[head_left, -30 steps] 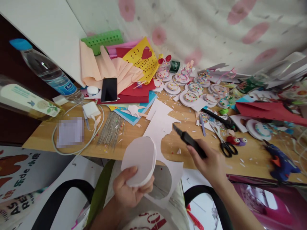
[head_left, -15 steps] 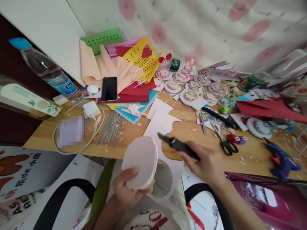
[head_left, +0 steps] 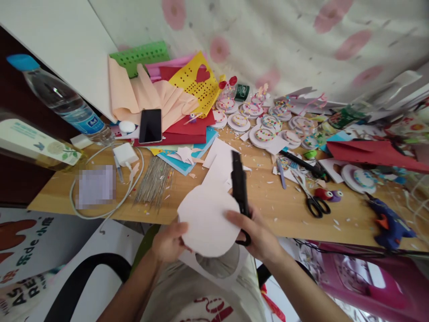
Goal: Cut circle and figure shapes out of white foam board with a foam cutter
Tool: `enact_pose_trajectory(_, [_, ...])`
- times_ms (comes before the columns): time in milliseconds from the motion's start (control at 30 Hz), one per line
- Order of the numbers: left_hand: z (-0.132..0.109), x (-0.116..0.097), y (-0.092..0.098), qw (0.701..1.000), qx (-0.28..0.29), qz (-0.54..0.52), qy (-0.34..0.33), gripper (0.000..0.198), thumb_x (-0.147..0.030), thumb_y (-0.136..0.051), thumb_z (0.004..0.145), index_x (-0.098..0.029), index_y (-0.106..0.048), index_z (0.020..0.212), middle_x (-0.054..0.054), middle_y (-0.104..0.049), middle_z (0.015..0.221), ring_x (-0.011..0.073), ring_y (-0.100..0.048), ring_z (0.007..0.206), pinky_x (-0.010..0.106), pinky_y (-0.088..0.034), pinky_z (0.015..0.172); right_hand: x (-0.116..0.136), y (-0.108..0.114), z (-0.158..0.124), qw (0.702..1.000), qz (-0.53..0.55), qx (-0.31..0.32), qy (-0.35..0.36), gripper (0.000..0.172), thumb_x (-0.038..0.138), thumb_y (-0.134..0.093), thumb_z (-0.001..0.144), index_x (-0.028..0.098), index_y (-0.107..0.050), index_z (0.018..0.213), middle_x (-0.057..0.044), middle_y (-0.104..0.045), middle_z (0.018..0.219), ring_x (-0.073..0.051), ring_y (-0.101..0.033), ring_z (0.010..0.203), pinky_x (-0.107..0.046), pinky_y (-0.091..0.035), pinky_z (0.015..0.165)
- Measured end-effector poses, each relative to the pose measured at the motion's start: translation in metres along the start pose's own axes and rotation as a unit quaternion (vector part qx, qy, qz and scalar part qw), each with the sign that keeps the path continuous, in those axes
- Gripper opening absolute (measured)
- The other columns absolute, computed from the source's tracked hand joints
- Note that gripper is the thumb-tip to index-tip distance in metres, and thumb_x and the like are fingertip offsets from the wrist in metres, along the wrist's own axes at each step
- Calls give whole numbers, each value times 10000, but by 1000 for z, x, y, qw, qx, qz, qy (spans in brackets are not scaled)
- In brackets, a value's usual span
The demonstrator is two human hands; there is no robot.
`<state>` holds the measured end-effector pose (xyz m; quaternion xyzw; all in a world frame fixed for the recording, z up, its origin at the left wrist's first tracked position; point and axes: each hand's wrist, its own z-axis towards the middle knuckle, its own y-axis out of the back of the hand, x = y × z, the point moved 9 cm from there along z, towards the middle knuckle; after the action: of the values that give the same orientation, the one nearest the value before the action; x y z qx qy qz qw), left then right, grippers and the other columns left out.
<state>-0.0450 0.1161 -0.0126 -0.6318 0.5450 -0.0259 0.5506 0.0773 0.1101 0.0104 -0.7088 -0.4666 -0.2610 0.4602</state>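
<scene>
A roughly round stack of white card (head_left: 208, 221) is held up above my lap at the table's front edge. My left hand (head_left: 169, 241) is closed on its left edge, thumb on top. At the right edge my right hand (head_left: 256, 230) pinches the card with its thumb and also grips black scissors (head_left: 239, 179), which point up and away from me; a handle loop shows below. Under the stack, a white sheet with a round cut-out (head_left: 217, 273) lies on my lap. More cut white card (head_left: 216, 165) rests on the table just behind.
Behind are several small decorated paper hats (head_left: 264, 133), coloured sheets (head_left: 187, 132) and a phone (head_left: 150, 126). Metal-handled scissors (head_left: 317, 203) and a blue glue gun (head_left: 390, 221) lie to the right. Leftward are thin wires (head_left: 154, 183), a charger cable (head_left: 72, 197) and a water bottle (head_left: 67, 98).
My right hand has moved left to the card's edge, and the scissors have turned from pointing left to pointing away from me. The card stack is turned flatter, now held between both hands.
</scene>
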Motion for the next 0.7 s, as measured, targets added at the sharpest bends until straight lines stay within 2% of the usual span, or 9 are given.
enact_pose_trajectory(100, [4,0,-11,999,2,22,-35,456,-534,-858,545,-151,-661,694,-29,-486,484,75,-361,434,225,-246,434,2,3,-1,994,35,-87,62,460,464,-792,680,239,-458,905,114,-370,573,-39,-238,413,-190,-181,363])
enact_pose_trajectory(200, [6,4,-10,996,-71,13,-61,381,-465,-837,632,-155,-619,668,-34,-488,500,66,-340,425,235,-198,421,3,-1,-1,993,-57,-54,91,373,514,-691,789,231,-462,866,100,-371,565,-54,-269,422,-201,-207,376])
enact_pose_trajectory(267, [7,4,-15,995,-76,-29,-57,444,-469,-762,718,-162,-499,532,-55,-366,439,56,-265,408,244,-179,430,14,5,-6,974,-168,-36,149,351,547,-556,880,214,-474,805,75,-387,571,-70,-319,452,-212,-251,408])
enact_pose_trajectory(333, [7,1,-26,997,-29,-69,-36,543,-459,-682,783,-177,-360,449,-69,-239,409,53,-202,410,248,-163,438,31,13,-17,921,-309,-45,231,357,522,-477,930,203,-484,769,51,-425,583,-85,-390,487,-217,-296,444])
enact_pose_trajectory(433, [5,-8,-34,994,22,-105,-29,578,-432,-621,828,-179,-276,439,-67,-185,420,56,-165,421,243,-129,429,46,12,-37,793,-518,-44,316,280,449,-521,930,187,-542,831,40,-499,570,-98,-466,463,-221,-326,451])
enact_pose_trajectory(500, [4,-9,-36,992,38,-118,-25,591,-424,-614,834,-178,-240,448,-66,-169,423,57,-158,423,244,-122,432,52,4,-50,710,-600,-46,366,272,437,-542,924,176,-565,851,9,-569,598,-123,-539,483,-234,-354,460])
enact_pose_trajectory(533, [3,-8,-36,992,41,-120,-23,596,-421,-615,833,-177,-225,453,-65,-163,422,58,-157,423,244,-122,435,55,0,-57,680,-620,-51,390,278,438,-544,924,172,-570,846,-11,-600,621,-138,-574,508,-242,-371,471])
enact_pose_trajectory(600, [2,-4,-36,992,44,-121,-18,609,-419,-617,833,-175,-203,459,-65,-150,416,58,-155,420,246,-124,443,60,-8,-66,642,-636,-59,424,288,441,-541,926,169,-576,837,-39,-642,655,-152,-607,531,-252,-391,483])
enact_pose_trajectory(700, [1,0,-37,992,54,-114,-21,616,-424,-611,839,-168,-195,463,-63,-140,413,57,-154,419,247,-129,457,64,-16,-72,614,-650,-64,443,314,459,-542,923,166,-594,823,-66,-678,694,-156,-614,527,-265,-406,494])
